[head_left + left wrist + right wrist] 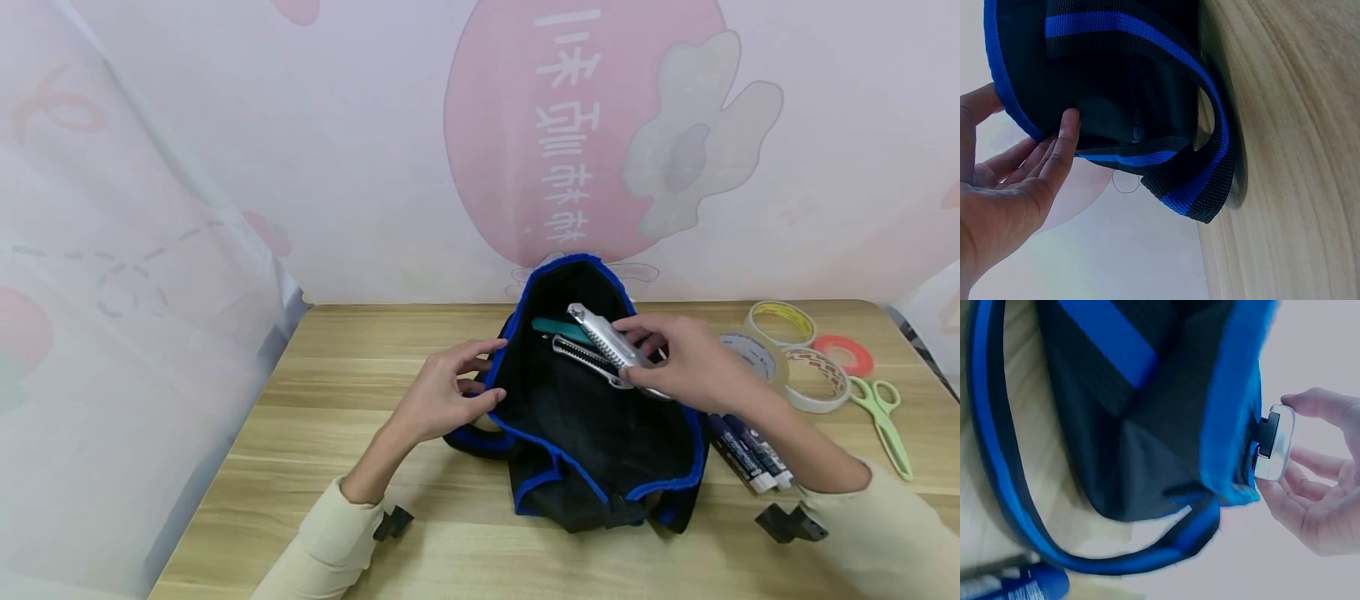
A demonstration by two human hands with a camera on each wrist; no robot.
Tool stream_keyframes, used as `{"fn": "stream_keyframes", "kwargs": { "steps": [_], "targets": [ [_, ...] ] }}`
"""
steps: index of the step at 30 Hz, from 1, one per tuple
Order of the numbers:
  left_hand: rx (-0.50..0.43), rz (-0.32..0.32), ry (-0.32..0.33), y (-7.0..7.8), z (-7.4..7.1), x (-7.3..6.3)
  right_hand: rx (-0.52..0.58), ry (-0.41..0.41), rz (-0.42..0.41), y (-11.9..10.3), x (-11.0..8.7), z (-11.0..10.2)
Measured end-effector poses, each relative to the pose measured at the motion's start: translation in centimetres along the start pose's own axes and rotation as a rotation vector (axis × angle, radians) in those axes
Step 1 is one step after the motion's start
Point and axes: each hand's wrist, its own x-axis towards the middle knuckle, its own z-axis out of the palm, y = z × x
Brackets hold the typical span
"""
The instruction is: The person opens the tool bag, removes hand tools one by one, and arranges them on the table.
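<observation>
A black tool bag [570,425] with blue trim lies with its mouth open in the middle of the table. My left hand [442,392] holds the left side of its mouth; in the left wrist view the blue-edged rim [996,56] runs between the fingers. My right hand [686,358] grips a silver utility knife [603,333] over the bag's opening, its end [1279,444] showing at the rim in the right wrist view. Inside the bag are another utility knife [585,358] and a teal item [558,327], partly hidden behind the silver knife.
Right of the bag lie dark blue markers [742,450] and light green scissors [881,417]. Several tape rolls [817,379] and an orange-red ring [851,354] sit at the back right. A printed curtain [375,167] hangs behind the wooden table [337,375].
</observation>
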Motion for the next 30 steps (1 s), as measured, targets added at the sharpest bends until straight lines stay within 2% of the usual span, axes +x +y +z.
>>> {"fn": "stream_keyframes", "kwargs": {
  "steps": [9,15,24,30],
  "targets": [
    [0.007,0.004,0.000,0.0,0.0,0.1,-0.082,0.082,0.043,2.5,-3.5,-2.7],
    [0.005,0.004,-0.001,0.0,0.0,0.0,-0.094,0.117,0.063,4.5,-5.9,-3.7],
    [-0.015,0.005,0.004,-0.2,0.0,-0.1,-0.128,0.178,0.120,7.6,-8.9,-4.2],
    [-0.008,0.009,0.004,-0.2,0.0,-0.1,-0.142,0.167,0.187,9.0,-10.8,-4.4]
  ]
}}
